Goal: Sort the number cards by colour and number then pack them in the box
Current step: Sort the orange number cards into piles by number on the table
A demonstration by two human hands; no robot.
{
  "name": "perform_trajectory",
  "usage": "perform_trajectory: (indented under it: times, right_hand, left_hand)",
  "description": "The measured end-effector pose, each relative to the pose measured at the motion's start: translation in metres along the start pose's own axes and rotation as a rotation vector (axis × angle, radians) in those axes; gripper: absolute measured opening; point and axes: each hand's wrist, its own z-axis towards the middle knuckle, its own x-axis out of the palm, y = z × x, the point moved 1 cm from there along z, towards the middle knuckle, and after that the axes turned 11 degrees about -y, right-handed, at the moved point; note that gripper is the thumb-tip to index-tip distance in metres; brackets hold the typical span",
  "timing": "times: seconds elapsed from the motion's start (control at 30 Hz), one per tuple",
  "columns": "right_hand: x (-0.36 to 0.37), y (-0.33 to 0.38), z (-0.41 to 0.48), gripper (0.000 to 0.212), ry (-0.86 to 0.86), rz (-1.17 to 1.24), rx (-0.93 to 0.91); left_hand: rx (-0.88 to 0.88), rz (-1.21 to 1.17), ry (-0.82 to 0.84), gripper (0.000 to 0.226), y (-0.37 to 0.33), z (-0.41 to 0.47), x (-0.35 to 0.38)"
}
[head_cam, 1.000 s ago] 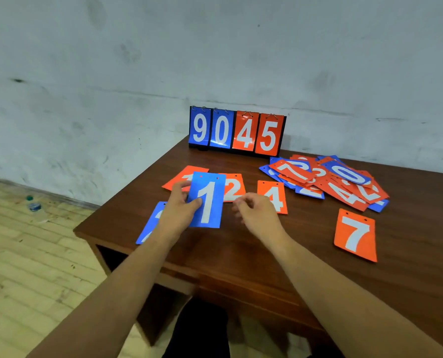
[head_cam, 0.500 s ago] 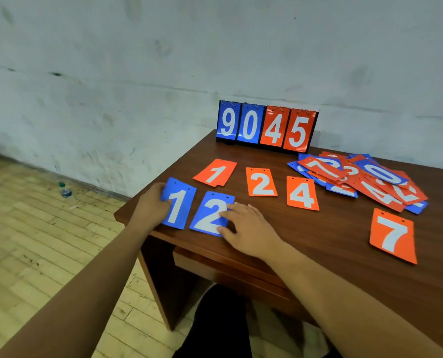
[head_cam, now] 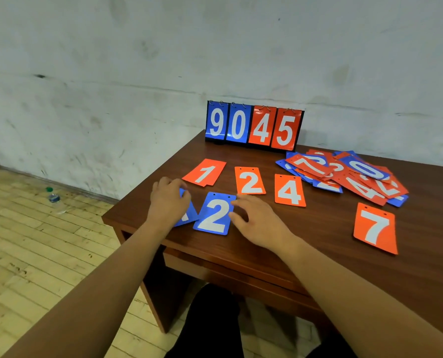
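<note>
Two blue cards lie side by side near the table's front left corner. My left hand (head_cam: 170, 202) presses down on the blue 1 card (head_cam: 188, 216) with curled fingers and hides most of it. The blue 2 card (head_cam: 215, 214) lies flat just to its right. My right hand (head_cam: 261, 223) has its fingers spread, the tips touching the blue 2's right edge. Behind them an orange 1 (head_cam: 204, 173), orange 2 (head_cam: 250, 180) and orange 4 (head_cam: 290, 189) form a row. An orange 7 (head_cam: 375, 227) lies apart at the right.
A mixed pile of blue and orange cards (head_cam: 349, 174) sits at the back right. A flip scoreboard (head_cam: 254, 126) showing 9045 stands at the table's back edge against the wall. The brown table (head_cam: 305, 244) drops off at the left; a bottle (head_cam: 53, 196) lies on the floor.
My left hand set the blue 1 down left of the blue 2 and slid over it. My right hand moved off the blue 2 to its right edge.
</note>
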Motion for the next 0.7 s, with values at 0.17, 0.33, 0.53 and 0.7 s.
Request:
perform_trajectory:
  times: [0.17, 0.33, 0.53, 0.7]
  right_hand:
    - [-0.051, -0.043, 0.008, 0.045, -0.134, 0.014, 0.109]
    - [-0.09, -0.119, 0.027, 0.043, -0.19, -0.06, 0.274]
    - [-0.104, -0.203, 0.055, 0.038, -0.223, -0.203, 0.383]
    - [-0.097, -0.239, 0.093, 0.052, -0.197, -0.266, 0.343]
  left_hand:
    - [0.142, -0.143, 0.047, 0.017, -0.076, 0.015, 0.024]
    - [0.278, -0.236, 0.189, 0.014, -0.171, 0.028, 0.073]
    - [0.408, -0.135, 0.324, 0.026, -0.244, 0.044, 0.158]
    - [0.458, 0.001, 0.439, 0.039, -0.257, 0.062, 0.215]
